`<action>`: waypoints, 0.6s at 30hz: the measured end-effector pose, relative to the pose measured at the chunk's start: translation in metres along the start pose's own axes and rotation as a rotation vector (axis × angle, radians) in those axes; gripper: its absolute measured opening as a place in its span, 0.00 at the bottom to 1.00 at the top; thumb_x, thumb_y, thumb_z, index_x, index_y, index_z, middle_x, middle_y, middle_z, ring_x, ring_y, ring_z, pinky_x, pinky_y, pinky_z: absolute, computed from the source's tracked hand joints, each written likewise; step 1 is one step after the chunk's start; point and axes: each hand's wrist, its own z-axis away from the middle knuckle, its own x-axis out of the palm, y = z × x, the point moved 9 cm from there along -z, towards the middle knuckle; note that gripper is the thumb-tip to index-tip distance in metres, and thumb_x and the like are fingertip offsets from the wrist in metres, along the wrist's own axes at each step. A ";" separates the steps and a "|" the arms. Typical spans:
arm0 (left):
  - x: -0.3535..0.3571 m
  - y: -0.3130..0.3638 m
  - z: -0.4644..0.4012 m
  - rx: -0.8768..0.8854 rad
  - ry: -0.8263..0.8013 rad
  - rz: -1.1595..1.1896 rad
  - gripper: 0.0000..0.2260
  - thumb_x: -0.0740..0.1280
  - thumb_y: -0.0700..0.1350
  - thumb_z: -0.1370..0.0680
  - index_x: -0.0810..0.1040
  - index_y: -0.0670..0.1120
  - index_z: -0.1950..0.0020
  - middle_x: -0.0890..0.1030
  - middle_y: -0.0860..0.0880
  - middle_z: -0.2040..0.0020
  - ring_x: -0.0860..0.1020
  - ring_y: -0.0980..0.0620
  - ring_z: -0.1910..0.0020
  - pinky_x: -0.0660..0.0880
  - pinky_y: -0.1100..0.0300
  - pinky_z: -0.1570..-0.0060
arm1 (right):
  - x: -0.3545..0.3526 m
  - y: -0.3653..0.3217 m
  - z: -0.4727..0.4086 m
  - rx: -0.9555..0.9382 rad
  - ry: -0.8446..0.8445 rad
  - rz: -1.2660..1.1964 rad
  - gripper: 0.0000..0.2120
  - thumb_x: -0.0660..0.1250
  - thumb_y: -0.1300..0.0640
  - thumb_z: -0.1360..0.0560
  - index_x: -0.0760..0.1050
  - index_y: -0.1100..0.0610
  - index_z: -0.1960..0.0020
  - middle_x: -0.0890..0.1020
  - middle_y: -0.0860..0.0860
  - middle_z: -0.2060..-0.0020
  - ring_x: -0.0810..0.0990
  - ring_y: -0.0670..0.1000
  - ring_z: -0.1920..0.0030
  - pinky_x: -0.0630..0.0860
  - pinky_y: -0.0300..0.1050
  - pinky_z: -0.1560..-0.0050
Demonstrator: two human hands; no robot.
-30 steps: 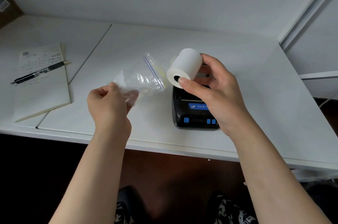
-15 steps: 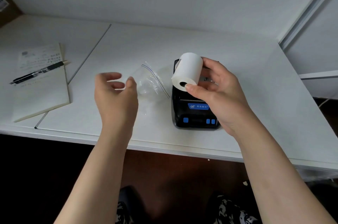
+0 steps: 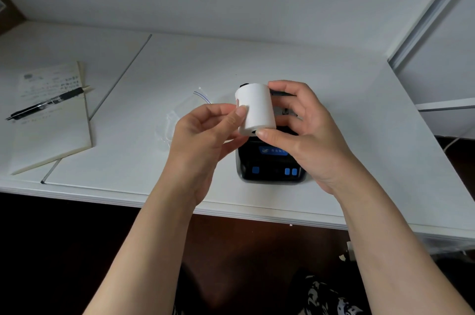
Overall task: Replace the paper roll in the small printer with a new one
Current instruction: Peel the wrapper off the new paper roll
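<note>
Nearest me, both hands met over the tabletop [image 3: 359, 114]: the right hand [image 3: 305, 134] gripped the new paper roll [image 3: 257, 108] by its ends, thumb and fingers curled round it, while the left hand [image 3: 203, 134] pinched at its side, likely hunting the loose edge. Just beneath sat the small printer [image 3: 270, 163], its far part hidden behind the roll. The next move would need the paper's end freed, then the roll lowered in. Beyond lay a clear plastic bag [image 3: 180, 114].

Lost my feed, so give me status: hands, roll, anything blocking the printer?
Right hand grips paper roll above printer. Left hand pinches the roll's side. Plastic bag lies on desk, left of printer, not blocking.
</note>
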 end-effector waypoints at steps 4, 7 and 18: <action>0.002 -0.001 0.000 0.000 0.005 0.044 0.05 0.71 0.40 0.28 0.77 0.41 0.57 0.81 0.45 0.63 0.80 0.50 0.67 0.80 0.55 0.53 | 0.001 -0.002 0.002 -0.006 -0.030 -0.003 0.25 0.74 0.62 0.30 0.73 0.48 0.37 0.79 0.45 0.39 0.81 0.47 0.44 0.81 0.41 0.57; 0.008 -0.003 -0.001 -0.014 -0.018 0.080 0.05 0.70 0.39 0.26 0.76 0.41 0.60 0.83 0.45 0.64 0.82 0.50 0.66 0.81 0.55 0.53 | -0.003 -0.005 0.001 -0.024 -0.010 -0.003 0.23 0.74 0.63 0.30 0.75 0.48 0.38 0.79 0.45 0.39 0.80 0.45 0.44 0.79 0.38 0.56; 0.014 -0.012 -0.004 -0.064 -0.052 0.127 0.03 0.66 0.37 0.23 0.76 0.37 0.55 0.82 0.37 0.53 0.83 0.42 0.53 0.80 0.56 0.51 | -0.020 -0.007 0.004 -0.022 0.041 -0.022 0.21 0.75 0.67 0.33 0.79 0.51 0.43 0.81 0.43 0.52 0.83 0.44 0.53 0.77 0.35 0.54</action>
